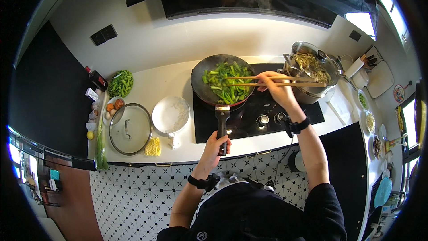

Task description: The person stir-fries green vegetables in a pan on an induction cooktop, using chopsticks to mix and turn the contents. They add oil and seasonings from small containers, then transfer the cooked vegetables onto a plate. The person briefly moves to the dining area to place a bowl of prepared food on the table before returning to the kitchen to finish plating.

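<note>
My left hand (214, 147) grips the black handle (222, 124) of a dark frying pan (200, 90) on the cooktop. Chopped green leafy vegetables (230, 88) lie in the pan. Held in my right hand (276, 88) is a pair of long wooden chopsticks (297, 82), whose tips reach in among the greens. Just beyond that hand, at the right rear of the black cooktop (214, 130), stands a steel pot (306, 95). Noodle-like strands (309, 63) show through its glass lid (329, 68), which sits tilted.
Left of the cooktop are a white plate (171, 114), a glass lid (130, 129), a yellow sponge-like block (152, 146), scallions (101, 134) and a bowl of eggs and tomatoes (115, 107). Green peppers (120, 83) sit behind. Overhead hangs a range hood (247, 1). Small ingredient dishes (370, 122) line the right counter.
</note>
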Available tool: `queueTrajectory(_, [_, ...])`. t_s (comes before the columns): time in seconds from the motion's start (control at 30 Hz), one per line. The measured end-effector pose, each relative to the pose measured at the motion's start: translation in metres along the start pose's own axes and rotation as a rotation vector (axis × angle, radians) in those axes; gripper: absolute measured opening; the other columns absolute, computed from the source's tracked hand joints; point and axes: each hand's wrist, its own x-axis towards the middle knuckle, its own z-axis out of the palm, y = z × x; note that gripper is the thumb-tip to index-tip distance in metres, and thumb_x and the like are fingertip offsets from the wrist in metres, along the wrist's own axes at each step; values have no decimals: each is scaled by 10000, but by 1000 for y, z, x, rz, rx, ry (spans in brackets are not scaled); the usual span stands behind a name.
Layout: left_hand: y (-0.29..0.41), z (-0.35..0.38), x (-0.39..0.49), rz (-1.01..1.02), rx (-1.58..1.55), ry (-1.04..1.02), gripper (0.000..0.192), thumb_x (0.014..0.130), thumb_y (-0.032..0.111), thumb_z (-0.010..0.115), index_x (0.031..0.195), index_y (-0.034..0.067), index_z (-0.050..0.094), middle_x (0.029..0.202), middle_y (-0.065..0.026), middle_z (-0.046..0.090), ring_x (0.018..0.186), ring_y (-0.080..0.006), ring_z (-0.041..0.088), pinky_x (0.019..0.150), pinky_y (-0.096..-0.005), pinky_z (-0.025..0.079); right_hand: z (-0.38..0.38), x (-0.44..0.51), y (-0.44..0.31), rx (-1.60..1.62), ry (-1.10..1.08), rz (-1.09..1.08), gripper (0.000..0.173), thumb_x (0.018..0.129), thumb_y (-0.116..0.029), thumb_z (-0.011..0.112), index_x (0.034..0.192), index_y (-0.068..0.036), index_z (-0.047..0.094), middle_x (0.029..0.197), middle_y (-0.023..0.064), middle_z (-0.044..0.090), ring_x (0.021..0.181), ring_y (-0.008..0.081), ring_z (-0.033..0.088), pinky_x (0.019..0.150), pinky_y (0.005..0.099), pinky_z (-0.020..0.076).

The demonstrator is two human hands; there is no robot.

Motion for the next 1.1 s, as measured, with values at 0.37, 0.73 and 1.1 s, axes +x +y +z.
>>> queueTrajectory(0.37, [10,10,-2,-40,-94,29,149,948,84,586,1063,77,492,811,-85,593,596,-136,549,477,-252,432,6,24,44,-35,123,83,220,1003,-179,603,955,16,695,751,43,653,622,110,643,556,219,524])
queueTrajectory(0.73, [0,6,1,4,-133,53,213,956,84,589,1159,51,533,817,-75,597,598,-133,542,476,-232,403,64,25,25,274,-62,-32,225,1013,-172,588,994,35,675,804,72,687,677,133,677,604,241,546])
queueTrajectory(1.1, [-3,9,0,60,-141,104,180,948,87,598,1089,54,492,793,-88,598,585,-131,546,472,-247,413,-17,38,-18,-18,-98,-20,248,1008,-187,590,960,39,681,700,54,656,576,132,650,517,247,539])
